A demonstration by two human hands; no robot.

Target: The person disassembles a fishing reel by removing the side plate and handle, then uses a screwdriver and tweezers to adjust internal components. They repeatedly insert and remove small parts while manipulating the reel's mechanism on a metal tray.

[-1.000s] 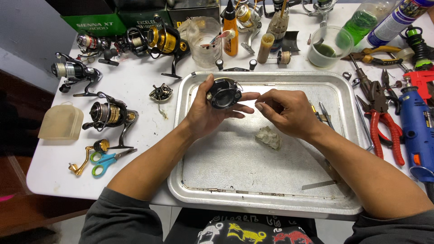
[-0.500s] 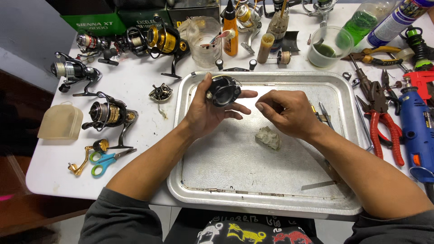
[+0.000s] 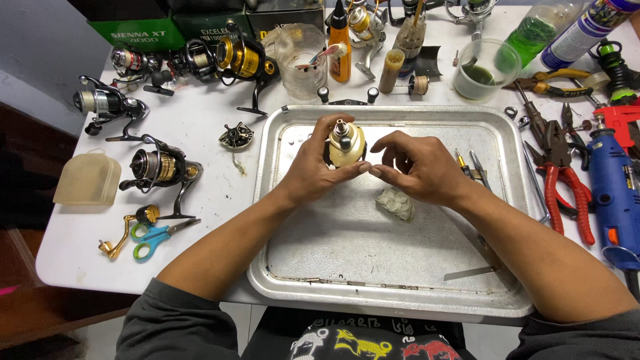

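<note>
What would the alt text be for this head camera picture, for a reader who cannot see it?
A person's left hand holds a cream-coloured fishing reel part over a metal tray, with the right hand touching it at the fingertips. A crumpled grey rag lies in the tray; fishing reels, red pliers and scissors lie on the white table.

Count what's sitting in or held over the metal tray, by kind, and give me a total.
Cream reel part, in the left hand grip: 1
Grey crumpled wad: 1
Slim hand tools: 2
Thin metal strip: 1
Total: 5 that show clearly
</note>
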